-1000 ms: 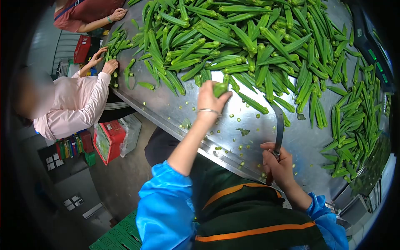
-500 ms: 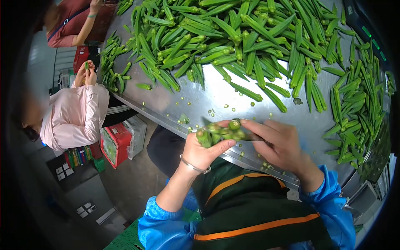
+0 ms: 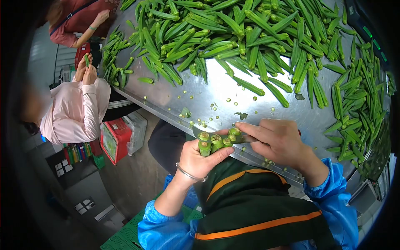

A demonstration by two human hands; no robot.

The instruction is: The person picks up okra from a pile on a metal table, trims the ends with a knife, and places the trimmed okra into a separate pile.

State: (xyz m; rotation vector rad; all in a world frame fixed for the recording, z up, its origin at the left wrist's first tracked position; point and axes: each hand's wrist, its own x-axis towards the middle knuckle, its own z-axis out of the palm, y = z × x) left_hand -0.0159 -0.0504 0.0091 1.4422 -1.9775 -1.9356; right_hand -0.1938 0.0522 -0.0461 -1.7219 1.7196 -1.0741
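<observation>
Just over the table's near edge, my left hand [image 3: 196, 159] is closed around a small bunch of okra [image 3: 216, 143], stem ends up. A metal bangle circles that wrist. In my right hand [image 3: 280, 141] is a knife [image 3: 249, 139], its blade lying against the stem ends at the bunch's right side. Most of the knife's handle is hidden by my fingers. Small cut okra ends [image 3: 214, 107] and bits of leaf [image 3: 241, 115] lie scattered on the metal table [image 3: 166, 96] beyond my hands.
A large okra pile [image 3: 233, 37] covers the table's far side, with more okra [image 3: 358, 104] along the right. At left, a person in a pale pink jacket [image 3: 77, 110] holds an okra; another person stands behind. A red crate [image 3: 114, 139] is on the floor.
The bunch has tipped so its stem ends face up more clearly. The knife blade now shows across it. A dark leaf bit has appeared on the table. The pink-jacketed person's hands have shifted slightly.
</observation>
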